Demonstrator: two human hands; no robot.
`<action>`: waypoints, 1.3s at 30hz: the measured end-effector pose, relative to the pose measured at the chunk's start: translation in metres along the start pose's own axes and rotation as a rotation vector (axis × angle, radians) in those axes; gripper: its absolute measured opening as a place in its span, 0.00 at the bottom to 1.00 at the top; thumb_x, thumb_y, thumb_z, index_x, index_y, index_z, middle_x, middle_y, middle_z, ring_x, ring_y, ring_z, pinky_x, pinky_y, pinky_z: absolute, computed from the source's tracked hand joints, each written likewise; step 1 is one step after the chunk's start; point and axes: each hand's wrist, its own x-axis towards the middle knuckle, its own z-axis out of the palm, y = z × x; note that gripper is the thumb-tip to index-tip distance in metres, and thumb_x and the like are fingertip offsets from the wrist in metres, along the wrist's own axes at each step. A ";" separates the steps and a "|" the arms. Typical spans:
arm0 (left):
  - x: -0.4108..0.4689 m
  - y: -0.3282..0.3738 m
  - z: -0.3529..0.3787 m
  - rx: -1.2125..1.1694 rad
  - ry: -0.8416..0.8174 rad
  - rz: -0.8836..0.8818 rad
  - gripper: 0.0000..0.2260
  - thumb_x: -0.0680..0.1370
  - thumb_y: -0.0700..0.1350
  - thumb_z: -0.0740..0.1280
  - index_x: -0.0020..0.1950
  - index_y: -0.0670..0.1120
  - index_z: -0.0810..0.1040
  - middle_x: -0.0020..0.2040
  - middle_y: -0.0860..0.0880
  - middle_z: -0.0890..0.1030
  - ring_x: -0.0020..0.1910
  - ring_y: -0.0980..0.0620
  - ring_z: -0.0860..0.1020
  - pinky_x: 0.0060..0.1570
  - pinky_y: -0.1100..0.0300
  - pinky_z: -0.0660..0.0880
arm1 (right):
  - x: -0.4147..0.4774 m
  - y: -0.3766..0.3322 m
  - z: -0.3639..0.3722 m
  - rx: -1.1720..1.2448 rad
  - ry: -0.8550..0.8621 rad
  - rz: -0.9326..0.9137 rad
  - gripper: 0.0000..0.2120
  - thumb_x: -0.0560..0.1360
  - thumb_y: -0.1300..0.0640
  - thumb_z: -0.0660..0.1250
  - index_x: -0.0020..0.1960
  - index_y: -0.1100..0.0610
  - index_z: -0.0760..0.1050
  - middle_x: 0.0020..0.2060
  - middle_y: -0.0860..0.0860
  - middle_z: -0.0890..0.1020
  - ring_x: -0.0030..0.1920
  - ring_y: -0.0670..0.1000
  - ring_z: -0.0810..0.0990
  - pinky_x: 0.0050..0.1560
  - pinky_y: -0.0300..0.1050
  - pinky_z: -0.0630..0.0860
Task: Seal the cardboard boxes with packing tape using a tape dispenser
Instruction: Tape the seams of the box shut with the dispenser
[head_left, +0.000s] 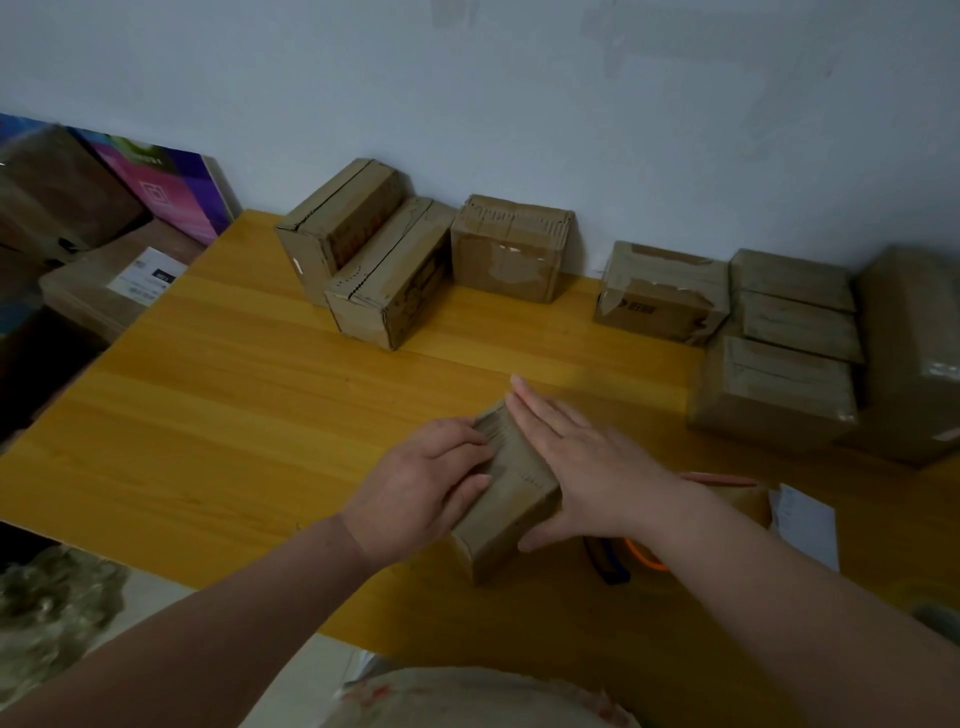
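A small brown cardboard box (511, 512) lies on the yellow wooden table (218, 415), near its front edge. My left hand (415, 488) holds the box's left side, fingers curled over the top edge and thumb against the side. Flat across the box's top lies my right hand (576, 457), fingers straight and pointing away from me. Just right of the box, mostly hidden under my right forearm, is the tape dispenser (628, 564), showing an orange and dark blue part.
Three cardboard boxes (395, 260) stand along the wall at the back, a taped box (660, 296) and a stack of boxes (784, 353) at the right. White paper (805, 525) lies at the right front. Left of the table are cartons and a colourful box (171, 192).
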 end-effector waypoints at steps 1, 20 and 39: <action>0.000 0.000 0.000 -0.004 0.003 0.002 0.17 0.79 0.48 0.60 0.55 0.37 0.80 0.53 0.41 0.80 0.59 0.44 0.76 0.62 0.58 0.70 | 0.000 -0.001 0.000 -0.041 0.015 -0.006 0.65 0.60 0.26 0.69 0.69 0.43 0.20 0.66 0.36 0.19 0.76 0.46 0.37 0.74 0.53 0.50; 0.005 0.007 -0.001 -0.011 -0.062 -0.047 0.17 0.80 0.50 0.58 0.55 0.40 0.80 0.50 0.44 0.79 0.57 0.46 0.76 0.61 0.65 0.65 | -0.027 0.001 0.013 -0.129 0.101 -0.072 0.56 0.69 0.36 0.71 0.76 0.44 0.30 0.72 0.36 0.29 0.76 0.45 0.37 0.73 0.51 0.53; 0.011 0.019 -0.003 0.241 -0.182 -0.195 0.40 0.64 0.78 0.54 0.61 0.48 0.71 0.56 0.53 0.69 0.53 0.55 0.67 0.49 0.59 0.73 | -0.070 0.007 0.020 -0.211 0.520 -0.165 0.20 0.64 0.47 0.79 0.53 0.51 0.83 0.40 0.46 0.84 0.43 0.47 0.83 0.32 0.40 0.78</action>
